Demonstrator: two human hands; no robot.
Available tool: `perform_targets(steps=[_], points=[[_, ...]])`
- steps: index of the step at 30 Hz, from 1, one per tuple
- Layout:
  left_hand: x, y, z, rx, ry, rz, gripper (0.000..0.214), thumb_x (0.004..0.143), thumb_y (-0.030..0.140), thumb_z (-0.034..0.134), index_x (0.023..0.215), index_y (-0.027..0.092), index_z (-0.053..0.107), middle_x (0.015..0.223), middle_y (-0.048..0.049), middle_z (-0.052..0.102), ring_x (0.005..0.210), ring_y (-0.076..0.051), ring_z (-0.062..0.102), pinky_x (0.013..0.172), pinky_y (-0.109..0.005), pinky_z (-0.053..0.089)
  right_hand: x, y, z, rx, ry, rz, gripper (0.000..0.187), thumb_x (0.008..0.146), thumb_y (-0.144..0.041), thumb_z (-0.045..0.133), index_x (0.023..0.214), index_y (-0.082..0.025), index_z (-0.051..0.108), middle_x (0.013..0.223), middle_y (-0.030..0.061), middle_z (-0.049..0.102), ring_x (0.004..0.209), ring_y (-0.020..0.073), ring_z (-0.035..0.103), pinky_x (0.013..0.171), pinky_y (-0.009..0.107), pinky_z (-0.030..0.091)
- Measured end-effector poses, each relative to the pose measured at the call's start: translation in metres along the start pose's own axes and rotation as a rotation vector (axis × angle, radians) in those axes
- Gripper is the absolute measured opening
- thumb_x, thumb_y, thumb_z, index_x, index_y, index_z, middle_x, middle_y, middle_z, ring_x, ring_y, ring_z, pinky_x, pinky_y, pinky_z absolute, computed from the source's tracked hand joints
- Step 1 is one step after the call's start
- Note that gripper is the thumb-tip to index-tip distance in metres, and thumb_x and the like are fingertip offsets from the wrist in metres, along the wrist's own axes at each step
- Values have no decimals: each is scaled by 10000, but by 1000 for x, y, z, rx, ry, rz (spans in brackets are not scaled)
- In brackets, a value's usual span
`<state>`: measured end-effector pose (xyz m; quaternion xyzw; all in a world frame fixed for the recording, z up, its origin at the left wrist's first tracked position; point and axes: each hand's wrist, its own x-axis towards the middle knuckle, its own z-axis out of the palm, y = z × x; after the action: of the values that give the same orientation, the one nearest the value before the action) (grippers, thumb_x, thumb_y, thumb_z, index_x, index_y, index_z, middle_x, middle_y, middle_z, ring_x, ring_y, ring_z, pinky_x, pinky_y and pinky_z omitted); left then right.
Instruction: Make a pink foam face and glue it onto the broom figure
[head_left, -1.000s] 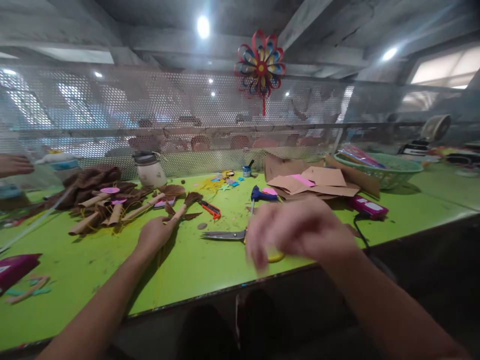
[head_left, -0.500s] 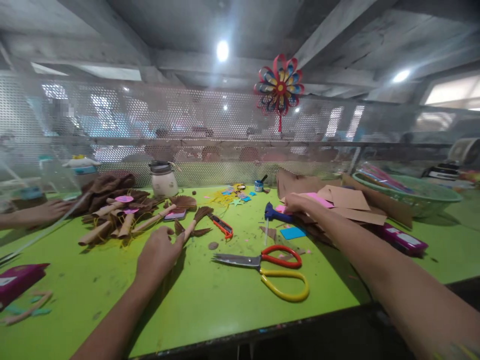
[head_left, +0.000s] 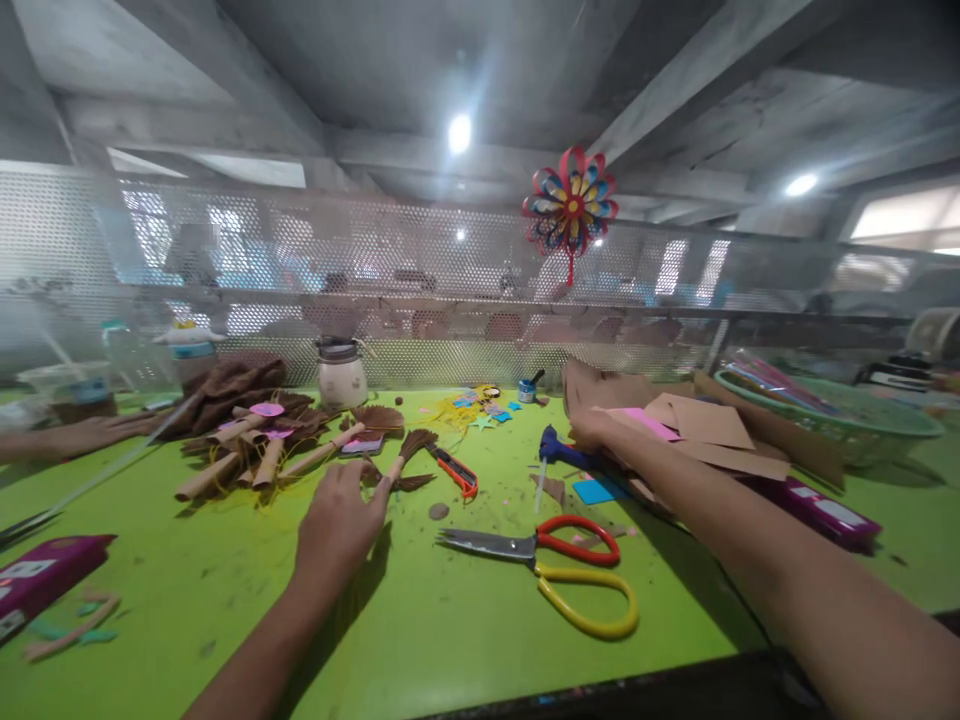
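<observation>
My left hand [head_left: 341, 515] is closed with thumb and fingers around a small rolled brown-paper broom [head_left: 409, 455], whose pleated end fans out away from me. My right hand [head_left: 592, 428] reaches in among brown paper pieces [head_left: 705, 425] and pink paper, right behind a blue hot glue gun [head_left: 562, 452]; its fingers are hidden, so any grip is unclear. Scissors [head_left: 510, 545] with one red and one yellow handle lie slightly open between my arms. An orange box cutter [head_left: 457, 472] rests just beyond the broom.
Several rolled paper pieces [head_left: 247, 450] with yellow string lie heaped at left. Behind them stands a jar [head_left: 341, 375]. A co-worker's hand [head_left: 105, 432] rests at far left. Blue card [head_left: 596, 490], a green basket [head_left: 862, 430] and purple boxes [head_left: 814, 512] occupy the green table.
The view has shifted slightly, so everything sits a little lower and further right. Both of my hands stay nearly where they were, the left with the broom.
</observation>
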<state>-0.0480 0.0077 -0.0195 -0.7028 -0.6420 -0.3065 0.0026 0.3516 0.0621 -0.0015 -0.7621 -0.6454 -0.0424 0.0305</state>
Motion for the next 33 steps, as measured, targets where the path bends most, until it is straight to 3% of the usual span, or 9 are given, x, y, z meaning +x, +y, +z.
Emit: perform_targets(steps=[5,10,14,16,21,23,25,27,33], points=[[0,-7,12,-158,74,137,253,914,360,422,958,170,582,1030,-136,590,962,-282,579,849,-423,461,-8,5,3,77,3,180,345,919,-337,605,1204,-144,582,1191,104,605,1011,213,625,846,399,540],[7,0,13,-518,22,128,182,862,329,519,894,184,625,967,-120,629,906,-262,624,827,-400,521,-22,8,-6,218,254,260,269,978,-280,461,993,-104,664,1004,159,681,871,199,653,753,316,495],[15,34,5,-984,-280,-118,165,771,314,675,790,156,629,773,-77,663,767,-216,658,680,-301,553,-37,-23,-17,321,465,38,391,979,-182,295,944,-86,673,913,188,701,826,237,654,699,301,427],[16,55,4,-1194,-439,-214,242,810,360,666,842,121,637,838,-116,692,779,-197,679,672,-266,556,-48,-51,-19,360,522,-166,351,983,-219,330,952,-131,668,906,131,705,833,213,643,735,283,421],[19,86,10,-1449,-625,-356,345,858,413,618,917,73,618,827,-151,689,720,-222,692,652,-322,584,-82,-121,-9,362,570,-571,202,907,-148,464,873,-186,660,857,70,667,812,190,589,724,276,404],[19,86,14,-1483,-571,-365,228,847,305,637,876,80,615,785,-121,671,684,-202,676,610,-302,579,-91,-139,-1,294,609,-734,160,850,-97,499,848,-172,640,846,78,635,758,190,552,656,279,387],[20,82,18,-1470,-462,-330,85,800,139,646,863,90,617,807,-93,658,691,-171,660,604,-272,575,-96,-151,6,270,618,-777,136,816,-76,517,837,-165,618,856,80,607,747,188,525,628,279,372],[20,76,21,-1452,-407,-318,155,756,36,626,897,99,613,858,-84,657,726,-162,659,633,-270,582,-97,-159,13,311,614,-763,118,813,-78,522,828,-165,600,862,77,587,763,188,511,636,281,377],[21,61,30,-1412,-399,-345,284,709,-50,563,913,148,563,789,-52,643,647,-154,657,635,-275,579,-96,-168,17,799,506,-704,246,711,-26,560,882,-176,653,976,79,580,855,189,545,734,301,452]])
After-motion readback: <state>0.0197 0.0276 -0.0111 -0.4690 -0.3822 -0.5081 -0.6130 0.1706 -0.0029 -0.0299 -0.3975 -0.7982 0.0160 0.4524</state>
